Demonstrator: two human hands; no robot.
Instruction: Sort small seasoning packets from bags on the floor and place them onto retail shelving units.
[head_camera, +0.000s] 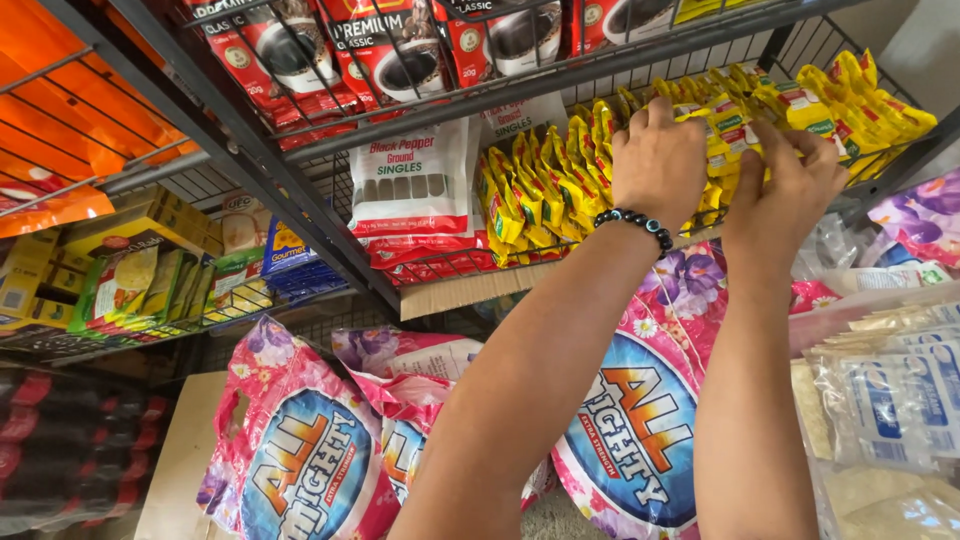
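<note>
Your left hand reached up into the wire shelf and its fingers were curled down among the yellow sachets, pressing into the row so that the fingertips were hidden behind the packets. A black bead bracelet sat on that wrist. Your right hand was just beside the left, a little lower and to the right, with thumb and fingers pinched on the tops of the same yellow sachets, so it was gripping a few of them rather than lying open. Whether the left hand actually clasped a packet or only rested against them, you could not tell from this view.

The yellow sachets stood upright in a long row that ran from the middle of the shelf, under both your hands, and on up to the right end. Left of that row, well clear of your left hand, hung white pepper sachets over a strip of red packets. On the shelf above were red coffee packs.

Below your forearms lay big pink detergent bags, and to your right, near the right forearm, a stack of clear plastic packets.
</note>
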